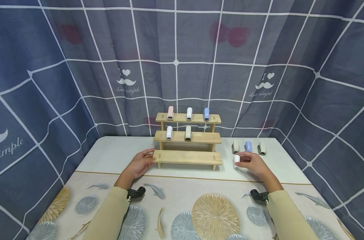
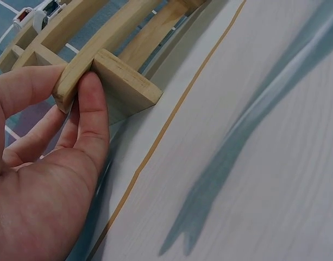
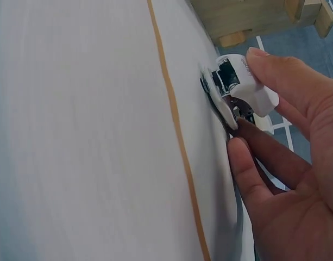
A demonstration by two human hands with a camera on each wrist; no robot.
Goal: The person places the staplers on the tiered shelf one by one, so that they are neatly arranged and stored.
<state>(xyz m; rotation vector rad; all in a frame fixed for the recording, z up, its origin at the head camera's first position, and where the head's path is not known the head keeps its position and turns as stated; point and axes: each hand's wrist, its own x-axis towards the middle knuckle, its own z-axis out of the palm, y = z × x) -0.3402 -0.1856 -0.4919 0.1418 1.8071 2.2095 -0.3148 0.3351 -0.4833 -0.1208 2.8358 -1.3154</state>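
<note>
Rack [image 1: 205, 137] is standing on the bench [image 1: 110, 150] and is serving as landmark. Left of it, the left hand [image 1: 140, 164] is gripping the end of the bottom tier [image 1: 184, 157], fingers clamped on the board. Right of it, the right hand [image 1: 253, 162] is holding a white stapler [image 1: 236, 162] level with the bottom tier, fingers pinching the body. Whether its base is touching the bench cannot be told.

The rack's top tier [image 1: 180, 117] is carrying pink [image 1: 170, 113], white [image 1: 189, 114] and blue [image 1: 206, 114] staplers; its middle tier [image 1: 179, 136] is carrying white [image 1: 169, 132] and cream [image 1: 188, 133] ones. Further right of the rack, beyond the held unit, two cream staplers [image 1: 235, 147] [image 1: 262, 148] are flanking a blue stapler [image 1: 248, 146].

The step in hand appears to be picking up a stapler for racking. The next move is probably calling for an upright lift and leftward transfer to the rack, the left hand bracing it.
</note>
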